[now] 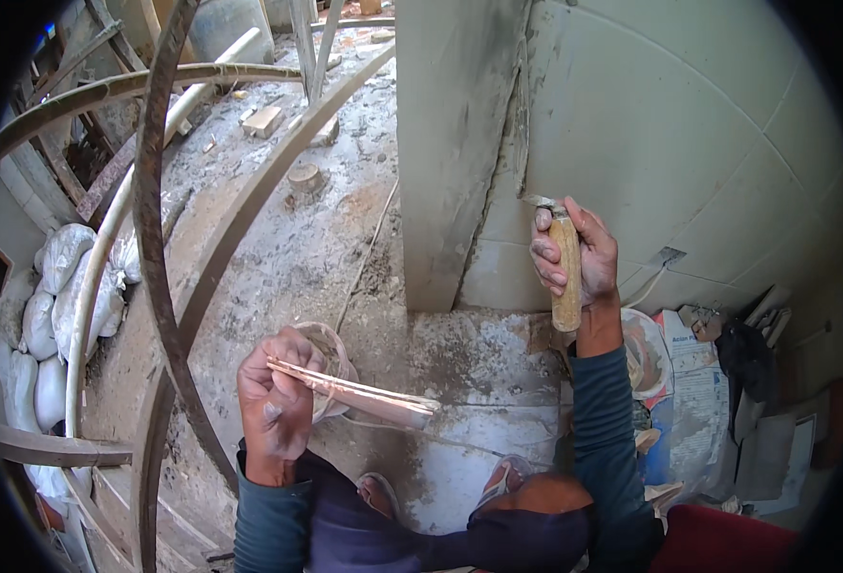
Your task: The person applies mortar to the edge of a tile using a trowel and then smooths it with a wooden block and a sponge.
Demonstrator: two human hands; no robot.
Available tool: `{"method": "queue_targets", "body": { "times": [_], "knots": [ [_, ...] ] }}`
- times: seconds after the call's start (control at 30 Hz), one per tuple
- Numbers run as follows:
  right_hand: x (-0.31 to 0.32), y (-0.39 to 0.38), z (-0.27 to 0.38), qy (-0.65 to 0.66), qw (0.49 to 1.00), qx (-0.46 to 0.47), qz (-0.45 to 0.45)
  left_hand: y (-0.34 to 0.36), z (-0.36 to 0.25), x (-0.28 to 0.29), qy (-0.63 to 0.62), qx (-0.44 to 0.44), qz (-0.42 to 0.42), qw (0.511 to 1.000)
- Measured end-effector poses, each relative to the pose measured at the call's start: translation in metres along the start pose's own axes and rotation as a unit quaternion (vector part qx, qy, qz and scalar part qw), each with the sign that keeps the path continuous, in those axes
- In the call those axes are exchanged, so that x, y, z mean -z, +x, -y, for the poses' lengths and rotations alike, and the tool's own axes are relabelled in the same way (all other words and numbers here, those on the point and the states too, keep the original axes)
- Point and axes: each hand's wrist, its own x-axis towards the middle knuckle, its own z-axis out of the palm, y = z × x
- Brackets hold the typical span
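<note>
My right hand (572, 250) is closed round the yellowish wooden handle (565, 315) of a tool; its short smeared metal blade (538, 201) points at the grooved seam (520, 134) between a grey column (445, 115) and the pale tiled wall (650, 115). Whether the blade touches it I cannot tell. Lower left, my left hand (276, 392) pinches some long, thin, pale pinkish pieces (383, 399) held out sideways. A pale loop (341, 349) shows behind that hand; I cannot tell whether it is held.
Curved metal bars (221, 229) and a white pipe (87, 325) cross the left side beside white sacks (63, 267). Rubble (264, 120) and a cord (364, 277) lie on the dusty floor (459, 344). At right are a bucket (646, 334) and printed bags (689, 411). My sandalled feet show below.
</note>
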Motion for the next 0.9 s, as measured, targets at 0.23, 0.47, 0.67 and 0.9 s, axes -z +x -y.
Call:
{"method": "queue_targets", "body": {
  "times": [0.23, 0.47, 0.67, 0.9],
  "knots": [
    [0.038, -0.035, -0.073, 0.056, 0.996, -0.055, -0.039, -0.006, -0.012, -0.004, -0.006, 0.004, -0.018, 1.000],
    [0.070, -0.065, -0.127, 0.099, 0.988, -0.107, -0.054, -0.011, -0.014, 0.001, 0.001, 0.021, -0.031, 0.999],
    [0.083, -0.078, -0.152, 0.114, 0.984, -0.128, -0.058, -0.009, -0.011, 0.005, 0.005, 0.024, -0.031, 0.999],
    [0.093, -0.089, -0.173, 0.136, 0.973, -0.167, -0.086, -0.005, -0.007, 0.006, 0.014, 0.024, -0.038, 0.999]
  ]
}}
